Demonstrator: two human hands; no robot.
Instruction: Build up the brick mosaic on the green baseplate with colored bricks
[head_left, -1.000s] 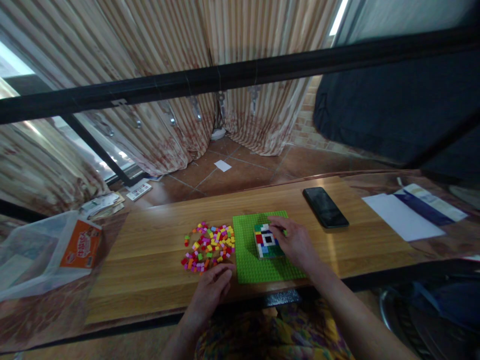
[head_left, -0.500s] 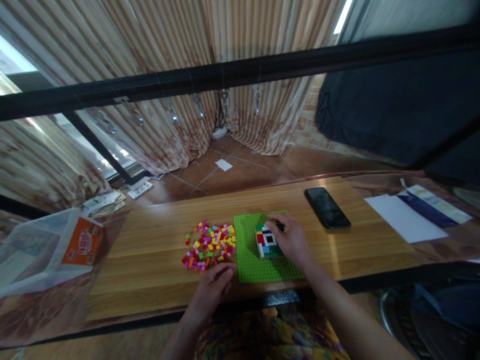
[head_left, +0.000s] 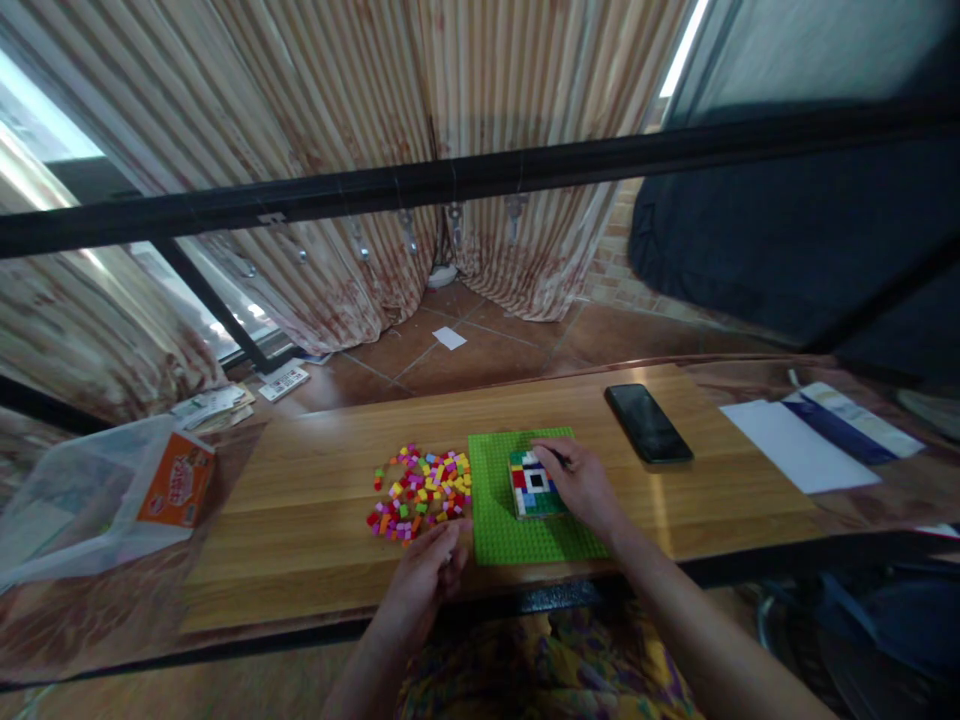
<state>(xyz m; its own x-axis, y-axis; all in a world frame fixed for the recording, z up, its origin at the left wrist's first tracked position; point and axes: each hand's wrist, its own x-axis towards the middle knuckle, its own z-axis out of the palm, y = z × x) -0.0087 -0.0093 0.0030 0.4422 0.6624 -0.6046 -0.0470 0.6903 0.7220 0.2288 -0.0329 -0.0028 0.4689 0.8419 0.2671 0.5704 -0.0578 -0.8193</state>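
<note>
A low square build of coloured toy bricks (head_left: 531,493) sits on the green studded baseplate (head_left: 501,543). Red, yellow, white, blue and green bricks show on its top, around a black square framed in white. My right hand (head_left: 586,488) covers the build's right side, thumb and forefinger closed at its far right corner, where something dark shows between them. Left of the baseplate, my left hand (head_left: 427,562) hovers at the near edge of the loose bricks (head_left: 431,487). Its fingers are curled and pinched together; whatever they hold is hidden or too small to name.
A black phone (head_left: 648,423) lies on the wooden table (head_left: 300,520), right of the baseplate. White paper (head_left: 795,445) and a blue-and-white packet (head_left: 855,425) lie further right. A clear plastic box (head_left: 97,490) with an orange label stands left. A dark metal bar (head_left: 375,185) crosses beyond the table.
My left hand has curled its fingers tighter and turned slightly beside the loose bricks. My right hand stays at the build, its thumb and forefinger shifted a little. The whole view has tilted slightly.
</note>
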